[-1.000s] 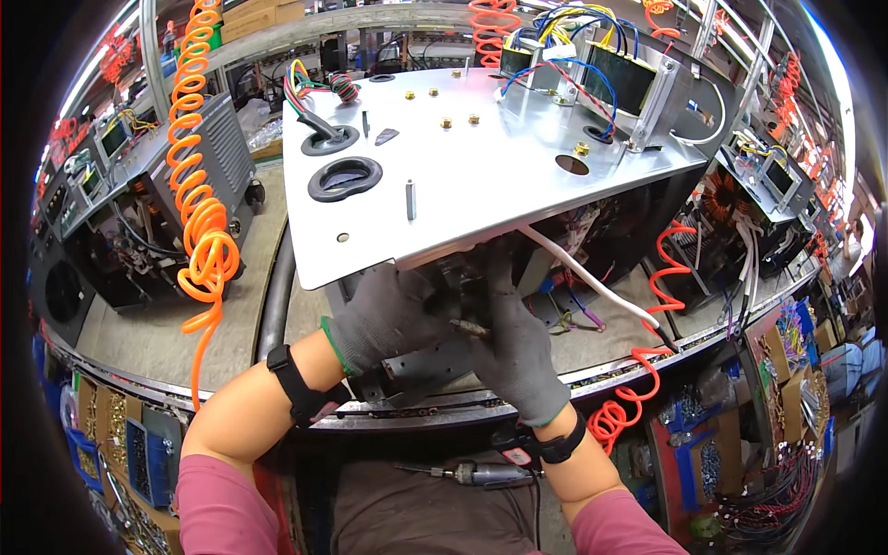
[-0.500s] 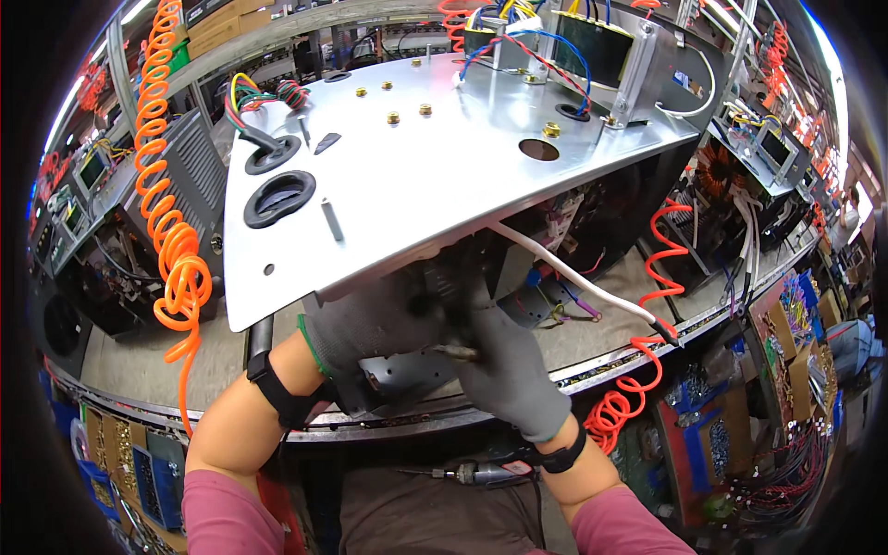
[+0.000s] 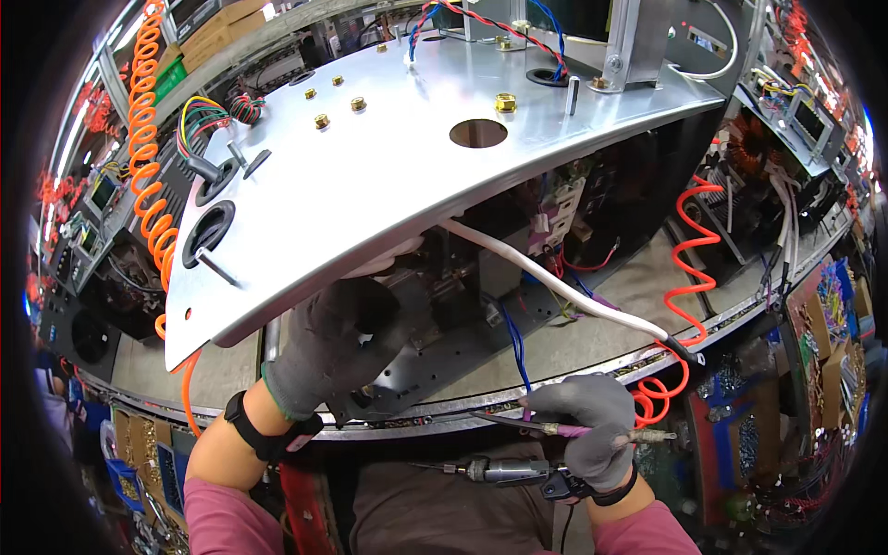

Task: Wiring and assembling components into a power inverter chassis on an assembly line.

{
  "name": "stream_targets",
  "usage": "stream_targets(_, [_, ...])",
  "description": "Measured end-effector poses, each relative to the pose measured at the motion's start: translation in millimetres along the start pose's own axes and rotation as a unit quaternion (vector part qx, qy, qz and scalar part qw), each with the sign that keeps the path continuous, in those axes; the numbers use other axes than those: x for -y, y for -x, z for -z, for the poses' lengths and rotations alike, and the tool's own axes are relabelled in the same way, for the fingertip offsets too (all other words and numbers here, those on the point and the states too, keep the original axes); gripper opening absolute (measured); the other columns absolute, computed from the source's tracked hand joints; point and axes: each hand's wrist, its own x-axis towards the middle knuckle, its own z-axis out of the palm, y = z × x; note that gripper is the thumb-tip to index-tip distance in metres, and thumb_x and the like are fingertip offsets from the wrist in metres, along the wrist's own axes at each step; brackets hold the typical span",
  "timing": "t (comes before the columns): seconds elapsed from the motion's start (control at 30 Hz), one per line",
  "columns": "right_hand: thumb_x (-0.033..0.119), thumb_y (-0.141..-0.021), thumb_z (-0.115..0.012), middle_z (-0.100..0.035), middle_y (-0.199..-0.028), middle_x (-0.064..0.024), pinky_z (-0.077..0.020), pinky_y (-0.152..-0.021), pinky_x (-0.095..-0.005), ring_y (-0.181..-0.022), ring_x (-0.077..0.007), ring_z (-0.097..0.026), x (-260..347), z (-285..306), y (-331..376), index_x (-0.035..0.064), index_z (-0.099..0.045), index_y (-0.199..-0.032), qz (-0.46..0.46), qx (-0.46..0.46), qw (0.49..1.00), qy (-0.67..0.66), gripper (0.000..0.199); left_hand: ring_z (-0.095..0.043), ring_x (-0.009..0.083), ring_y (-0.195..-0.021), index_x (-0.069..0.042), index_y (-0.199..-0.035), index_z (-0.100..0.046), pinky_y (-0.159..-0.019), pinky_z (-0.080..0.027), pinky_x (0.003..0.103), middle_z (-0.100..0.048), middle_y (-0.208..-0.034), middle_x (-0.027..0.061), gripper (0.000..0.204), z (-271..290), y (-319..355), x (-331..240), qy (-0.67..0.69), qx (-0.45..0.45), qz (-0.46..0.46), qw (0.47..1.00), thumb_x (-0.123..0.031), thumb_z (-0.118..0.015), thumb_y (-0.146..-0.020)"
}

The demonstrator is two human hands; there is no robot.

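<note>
My left hand (image 3: 328, 347), in a grey work glove, reaches under the front edge of a large silver metal panel (image 3: 370, 171), into the dark chassis (image 3: 435, 305). Shadow hides its fingertips. My right hand (image 3: 597, 430), gloved alike, is closed round a slim screwdriver (image 3: 652, 436) with a dark shaft, in front of the bench edge. Blue wires (image 3: 513, 338) hang from the chassis down to near that hand. A thick white cable (image 3: 555, 282) runs out from beneath the panel to the right. A grey electric screwdriver (image 3: 509, 470) lies across my lap.
Orange coiled air hoses hang at the left (image 3: 143, 120) and right (image 3: 694, 250). Brass nuts (image 3: 505, 103) and upright metal pins (image 3: 218, 266) stick up from the panel. Below the bench's metal rail (image 3: 435, 416), parts bins (image 3: 823, 324) stand on both sides.
My right hand has come out from under the panel, down and to the right, with the screwdriver. My left hand stays beneath the panel. The view has shifted, and blue wires now show.
</note>
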Motion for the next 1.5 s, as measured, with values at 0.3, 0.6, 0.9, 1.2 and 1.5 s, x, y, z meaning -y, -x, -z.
stream_targets(0.3, [0.048,-0.097,-0.061,-0.072,-0.098,-0.0124,-0.0524,-0.06,-0.0362,-0.071,-0.0266,-0.067,-18,-14,-24,0.0122,-0.069,-0.115,0.086,0.013,0.996,-0.003,0.04,-0.069,0.0328,-0.076,-0.009,-0.108,-0.069,-0.067,-0.057,0.041,-0.069,-0.099,0.0147,0.036,16,6,-30,-0.105,0.048,-0.007,0.993,-0.018,-0.076,-0.074])
stream_targets(0.6, [0.048,-0.098,-0.056,-0.064,-0.077,-0.0118,-0.0487,-0.058,-0.0393,-0.066,-0.028,-0.064,-9,-43,-34,0.0097,-0.072,-0.101,0.129,0.024,0.986,0.1,0.042,-0.068,0.0325,-0.085,-0.011,-0.099,-0.071,-0.071,-0.057,0.042,-0.07,-0.096,0.0109,0.03,5,61,-13,-0.064,0.051,-0.012,0.997,-0.019,-0.081,-0.071])
stream_targets(0.9, [0.013,-0.081,-0.077,-0.064,-0.086,-0.0142,-0.0519,-0.062,-0.041,-0.073,-0.0326,-0.065,5,-89,-21,0.0121,-0.065,-0.103,0.056,-0.032,0.979,0.193,0.024,-0.066,0.0247,-0.088,-0.016,-0.091,-0.072,-0.087,-0.053,0.044,-0.069,-0.09,0.0021,0.017,-19,80,4,-0.118,-0.022,-0.081,0.989,-0.018,-0.076,-0.074])
stream_targets(1.2, [0.027,-0.083,-0.079,-0.064,-0.097,-0.0135,-0.0549,-0.064,-0.0399,-0.081,-0.0324,-0.068,7,-127,-29,0.0151,-0.068,-0.099,-0.005,-0.067,0.968,0.241,0.022,-0.065,0.0293,-0.093,-0.013,-0.095,-0.071,-0.091,-0.052,0.043,-0.069,-0.098,0.005,0.022,-21,85,4,-0.096,-0.038,-0.062,0.993,-0.018,-0.075,-0.073])
stream_targets(1.5, [0.009,-0.082,-0.06,-0.057,-0.08,-0.0163,-0.0478,-0.061,-0.0418,-0.071,-0.0357,-0.062,3,-96,-51,0.0057,-0.065,-0.089,0.061,-0.041,0.989,0.128,0.009,-0.065,0.0308,-0.09,-0.015,-0.092,-0.072,-0.085,-0.051,0.043,-0.07,-0.089,0.002,0.022,-23,88,3,-0.085,-0.042,-0.036,0.995,-0.018,-0.077,-0.071])
